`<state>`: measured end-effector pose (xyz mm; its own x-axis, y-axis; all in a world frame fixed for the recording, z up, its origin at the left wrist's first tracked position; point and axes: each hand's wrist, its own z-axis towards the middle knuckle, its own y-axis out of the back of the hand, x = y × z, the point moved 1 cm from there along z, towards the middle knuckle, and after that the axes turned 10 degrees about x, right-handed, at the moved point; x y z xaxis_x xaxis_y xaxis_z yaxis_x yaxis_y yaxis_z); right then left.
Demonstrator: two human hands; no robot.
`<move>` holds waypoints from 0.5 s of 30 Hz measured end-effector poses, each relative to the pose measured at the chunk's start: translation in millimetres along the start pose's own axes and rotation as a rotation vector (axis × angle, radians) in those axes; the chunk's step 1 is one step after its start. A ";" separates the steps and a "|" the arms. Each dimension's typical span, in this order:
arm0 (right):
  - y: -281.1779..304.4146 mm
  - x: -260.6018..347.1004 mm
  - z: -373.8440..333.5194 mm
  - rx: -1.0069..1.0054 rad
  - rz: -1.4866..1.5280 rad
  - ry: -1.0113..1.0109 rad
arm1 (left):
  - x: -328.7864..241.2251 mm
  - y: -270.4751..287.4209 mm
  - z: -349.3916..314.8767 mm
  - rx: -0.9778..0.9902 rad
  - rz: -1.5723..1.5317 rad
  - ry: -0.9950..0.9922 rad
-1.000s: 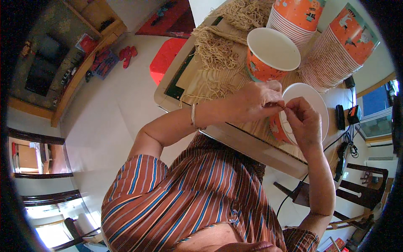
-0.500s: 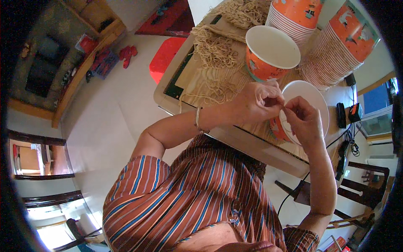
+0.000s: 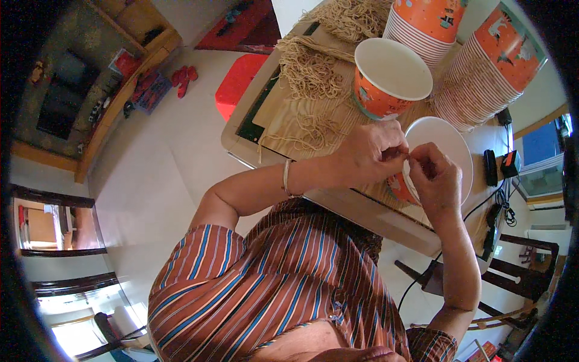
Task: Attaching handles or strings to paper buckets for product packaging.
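Note:
My left hand (image 3: 371,155) and my right hand (image 3: 435,175) meet with fingertips pinched, almost touching, above an orange paper tub (image 3: 449,136) with a white inside. Whatever is between the fingertips is too small to make out. A second orange tub (image 3: 386,99) stands open just beyond my left hand. To the left of the tubs, tan string (image 3: 310,69) is heaped in tangled bundles, and loose strands (image 3: 313,133) trail over the wood-patterned tabletop (image 3: 283,114) towards my left wrist.
Two tall stacks of nested tubs, one at the back (image 3: 422,39) and one at the right (image 3: 482,72), border the work area. Black adapters (image 3: 511,164) and cables lie along the table's right edge. A red stool (image 3: 238,84) stands beyond the left edge.
Both hands have shifted slightly downward in the picture, staying pinched close together. Fewer loose strands now stretch across the table near my left hand. The tubs look almost unmoved.

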<state>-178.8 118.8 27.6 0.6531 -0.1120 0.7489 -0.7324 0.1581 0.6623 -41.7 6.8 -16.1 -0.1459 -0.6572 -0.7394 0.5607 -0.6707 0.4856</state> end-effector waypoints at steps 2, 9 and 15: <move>0.6 -1.2 1.2 0.003 -0.005 0.006 | -1.7 -1.5 0.1 -0.049 0.092 -0.039; 7.4 -8.2 7.5 0.148 0.257 -0.074 | -4.2 -3.3 -2.1 -0.029 -0.040 0.108; 9.9 -5.4 5.7 0.210 0.316 -0.144 | 1.1 -2.2 0.6 -0.027 -0.086 0.025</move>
<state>-190.7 115.4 30.2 0.3666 -0.2282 0.9020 -0.9260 0.0045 0.3775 -43.6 7.4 -17.7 -0.1744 -0.5890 -0.7891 0.5690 -0.7143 0.4075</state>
